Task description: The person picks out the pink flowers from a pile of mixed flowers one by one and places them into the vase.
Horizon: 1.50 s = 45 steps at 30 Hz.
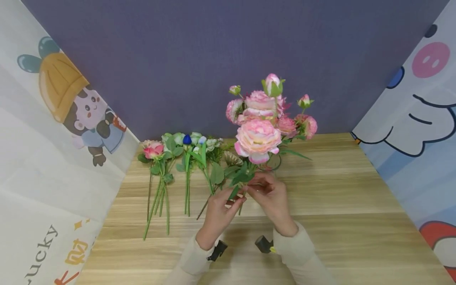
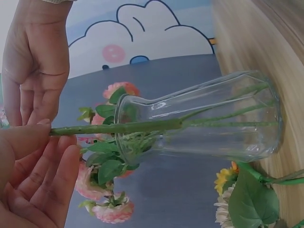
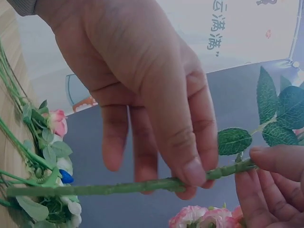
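A pink artificial peony (image 1: 258,138) stands upright in front of me, its green stem (image 2: 114,128) held between both hands. My left hand (image 1: 219,211) pinches the stem between thumb and fingers. Higher up, just under the leaves (image 3: 282,118), my right hand (image 1: 270,196) also pinches it. In the left wrist view, a clear glass vase (image 2: 228,118) stands behind this stem, apart from it. More pink flowers (image 2: 114,209) rise out of the vase, with their green stems reaching its bottom. From the head view, the vase is mostly hidden behind blossoms and hands.
On the left of the wooden table (image 1: 338,237) lie several artificial flowers: a pink rose (image 1: 154,150), a blue bud (image 1: 187,139) and white blooms (image 1: 212,144). A yellow flower (image 2: 225,180) lies near the vase. A dark panel (image 1: 160,71) backs the table; printed curtains flank it.
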Each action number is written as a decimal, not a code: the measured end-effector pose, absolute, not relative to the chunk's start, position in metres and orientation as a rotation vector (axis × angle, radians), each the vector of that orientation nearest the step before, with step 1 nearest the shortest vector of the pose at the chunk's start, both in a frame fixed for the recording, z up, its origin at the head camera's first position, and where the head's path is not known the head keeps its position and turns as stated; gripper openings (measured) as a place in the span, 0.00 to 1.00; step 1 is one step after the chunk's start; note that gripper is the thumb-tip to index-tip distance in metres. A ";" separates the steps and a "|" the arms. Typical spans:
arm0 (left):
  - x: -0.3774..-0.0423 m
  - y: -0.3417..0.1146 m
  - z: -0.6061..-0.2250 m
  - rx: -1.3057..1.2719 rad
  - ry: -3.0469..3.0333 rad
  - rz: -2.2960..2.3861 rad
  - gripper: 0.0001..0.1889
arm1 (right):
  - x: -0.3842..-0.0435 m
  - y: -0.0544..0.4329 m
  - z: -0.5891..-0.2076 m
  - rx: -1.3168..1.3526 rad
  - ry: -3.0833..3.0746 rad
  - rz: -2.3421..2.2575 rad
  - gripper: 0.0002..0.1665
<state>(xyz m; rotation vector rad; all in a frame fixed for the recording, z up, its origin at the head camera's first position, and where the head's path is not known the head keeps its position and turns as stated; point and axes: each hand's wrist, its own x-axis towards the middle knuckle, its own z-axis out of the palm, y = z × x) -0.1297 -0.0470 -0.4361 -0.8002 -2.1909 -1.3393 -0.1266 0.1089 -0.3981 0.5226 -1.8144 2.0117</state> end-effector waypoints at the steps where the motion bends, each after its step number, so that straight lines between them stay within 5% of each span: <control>1: -0.130 -0.047 -0.436 -0.799 -2.200 -1.341 0.09 | -0.127 0.110 -0.398 0.520 -1.803 2.019 0.12; 45: -0.160 -0.123 -0.464 -0.162 -2.562 -1.324 0.11 | -0.161 0.169 -0.379 0.021 -1.817 2.085 0.12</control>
